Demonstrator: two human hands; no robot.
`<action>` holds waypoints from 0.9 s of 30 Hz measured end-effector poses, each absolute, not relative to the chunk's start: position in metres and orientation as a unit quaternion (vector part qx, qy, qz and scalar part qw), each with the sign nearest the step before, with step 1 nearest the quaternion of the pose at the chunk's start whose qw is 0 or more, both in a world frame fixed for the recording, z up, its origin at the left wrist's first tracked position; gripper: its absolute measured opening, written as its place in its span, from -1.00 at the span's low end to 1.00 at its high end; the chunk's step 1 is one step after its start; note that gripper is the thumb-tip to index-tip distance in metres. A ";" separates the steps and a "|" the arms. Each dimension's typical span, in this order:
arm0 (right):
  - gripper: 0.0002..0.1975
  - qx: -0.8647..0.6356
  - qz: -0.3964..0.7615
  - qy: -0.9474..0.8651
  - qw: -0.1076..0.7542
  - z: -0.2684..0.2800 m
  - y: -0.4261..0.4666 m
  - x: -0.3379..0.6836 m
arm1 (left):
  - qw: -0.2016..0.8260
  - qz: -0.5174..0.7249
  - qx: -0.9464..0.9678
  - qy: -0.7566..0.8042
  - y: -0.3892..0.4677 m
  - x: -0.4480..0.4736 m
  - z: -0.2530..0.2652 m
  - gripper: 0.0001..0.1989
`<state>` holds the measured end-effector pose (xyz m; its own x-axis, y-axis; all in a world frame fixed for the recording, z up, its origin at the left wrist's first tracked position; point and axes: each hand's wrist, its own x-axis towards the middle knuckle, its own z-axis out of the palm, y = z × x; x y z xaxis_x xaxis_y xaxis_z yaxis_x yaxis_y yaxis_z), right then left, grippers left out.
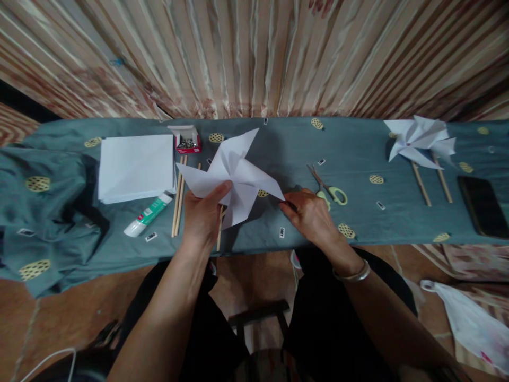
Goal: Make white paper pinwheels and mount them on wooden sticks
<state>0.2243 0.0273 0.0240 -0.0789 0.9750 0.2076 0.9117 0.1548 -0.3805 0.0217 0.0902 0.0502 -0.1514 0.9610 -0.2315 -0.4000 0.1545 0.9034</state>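
A white paper pinwheel [238, 175] with folded blades is held over the table in front of me. My left hand [207, 209] grips it, the thumb pressed near its centre and the other fingers hidden underneath. With closed fingertips, my right hand [306, 212] pinches the tip of the pinwheel's right blade. Green-handled scissors [337, 195] lie just beyond my right hand, blades apart. Wooden sticks [180, 199] rest to the left of my left hand, and one more stick [219, 233] shows below the pinwheel.
Left on the cloth-covered table [254, 241] are a stack of white paper [137, 167], a glue tube [149, 215] and an open red box [187, 142] of small metal pieces. At right lie pinwheels on sticks [417, 140] and a dark phone [484, 206]. A curtain [254, 58] hangs behind.
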 end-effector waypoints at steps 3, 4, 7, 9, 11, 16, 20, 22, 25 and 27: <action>-0.85 -0.632 0.067 -0.749 0.189 0.026 0.024 0.226 | 0.589 0.580 0.288 0.483 0.089 0.023 0.049 -0.73; -0.83 -0.626 0.063 -0.755 0.186 0.026 0.023 0.227 | 0.591 0.579 0.290 0.481 0.088 0.024 0.048 -0.73; -0.78 -0.610 0.051 -0.768 0.187 0.025 0.019 0.230 | 0.603 0.576 0.282 0.474 0.086 0.025 0.046 -0.73; -0.77 -0.607 0.043 -0.769 0.195 0.024 0.018 0.231 | 0.615 0.572 0.270 0.471 0.085 0.026 0.044 -0.73; -0.77 -0.605 0.040 -0.769 0.201 0.022 0.017 0.231 | 0.624 0.567 0.267 0.467 0.084 0.028 0.043 -0.73; -0.77 -0.616 0.076 -0.754 0.217 0.021 0.015 0.235 | 0.613 0.565 0.283 0.474 0.083 0.030 0.041 -0.75; -0.87 -0.677 0.131 -0.657 0.306 0.034 0.013 0.256 | 0.600 0.554 0.305 0.489 0.084 0.031 0.041 -0.77; -0.91 -0.691 0.166 -0.580 0.398 0.048 0.013 0.260 | 0.589 0.553 0.320 0.495 0.084 0.032 0.042 -0.76; -0.94 -0.633 0.223 -0.540 0.507 0.068 0.013 0.246 | 0.568 0.545 0.345 0.511 0.081 0.037 0.044 -0.72; -0.98 -0.590 0.239 -0.569 0.521 0.076 0.014 0.227 | 0.558 0.531 0.368 0.521 0.078 0.041 0.045 -0.71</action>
